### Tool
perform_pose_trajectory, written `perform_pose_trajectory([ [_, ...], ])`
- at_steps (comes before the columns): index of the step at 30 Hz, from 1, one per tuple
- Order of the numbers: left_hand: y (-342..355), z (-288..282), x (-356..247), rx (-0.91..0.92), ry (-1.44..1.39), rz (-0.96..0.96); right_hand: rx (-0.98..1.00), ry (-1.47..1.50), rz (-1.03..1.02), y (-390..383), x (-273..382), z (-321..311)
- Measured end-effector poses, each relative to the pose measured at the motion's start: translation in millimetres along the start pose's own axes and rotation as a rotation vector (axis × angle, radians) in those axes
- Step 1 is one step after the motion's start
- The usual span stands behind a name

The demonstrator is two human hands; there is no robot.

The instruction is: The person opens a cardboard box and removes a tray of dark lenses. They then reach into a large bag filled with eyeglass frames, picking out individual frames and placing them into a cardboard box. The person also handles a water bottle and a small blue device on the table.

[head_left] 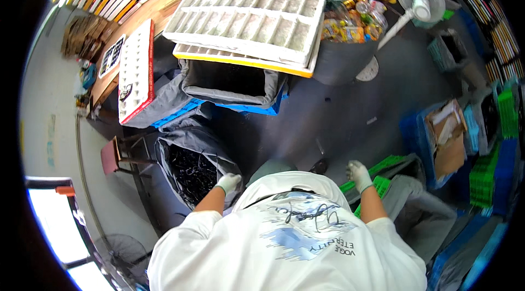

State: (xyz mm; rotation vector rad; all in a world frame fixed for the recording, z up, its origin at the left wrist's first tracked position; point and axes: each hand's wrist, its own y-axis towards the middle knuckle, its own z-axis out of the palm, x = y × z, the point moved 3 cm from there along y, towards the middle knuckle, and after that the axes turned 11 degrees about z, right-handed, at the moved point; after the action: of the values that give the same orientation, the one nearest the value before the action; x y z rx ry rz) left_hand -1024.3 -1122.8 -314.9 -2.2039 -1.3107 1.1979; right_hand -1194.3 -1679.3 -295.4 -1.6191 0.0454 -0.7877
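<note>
Evidently, the work stands partway along, judging by how things lie. Largest is the stack of white foam trays [246, 23] over a grey-lined crate [229, 95]; the top tray's compartments look unfilled. To its left, a red-edged foam tray [138, 67] carries a dark clump near its lower end, most slots seemingly bare. The grey sack [192, 137] sits ahead of the person's left side, mouth open; the loose black pieces [191, 173] inside form a tangled heap, so plenty seems left to deal with. Smaller in view, a pale panel [121, 40] on the wooden counter [104, 87] shows rows of dark pieces, perhaps a finished portion.

Both forearms reach outward from the body, one to each side. The gloved left hand [228, 182] is at the sack's right rim, its grip curled; whether it pinches the cloth, I cannot tell. The right hand [358, 175], also gloved, is raised beside a green crate [381, 186], fingers bent, with nothing visible in its grip; whether the fingertips meet is unclear.
</note>
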Motion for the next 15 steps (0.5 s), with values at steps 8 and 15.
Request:
perform_pose_trajectory([
  [8, -43.4, 123.5, 16.0, -0.075, 0.067, 0.147, 0.16, 0.098, -0.237, 68.8, 292.8, 152.0],
  [15, -17.1, 41.7, 11.7, -0.078, -0.139, 0.019, 0.507, 0.082, -0.544, 176.8, 352.6, 181.2],
])
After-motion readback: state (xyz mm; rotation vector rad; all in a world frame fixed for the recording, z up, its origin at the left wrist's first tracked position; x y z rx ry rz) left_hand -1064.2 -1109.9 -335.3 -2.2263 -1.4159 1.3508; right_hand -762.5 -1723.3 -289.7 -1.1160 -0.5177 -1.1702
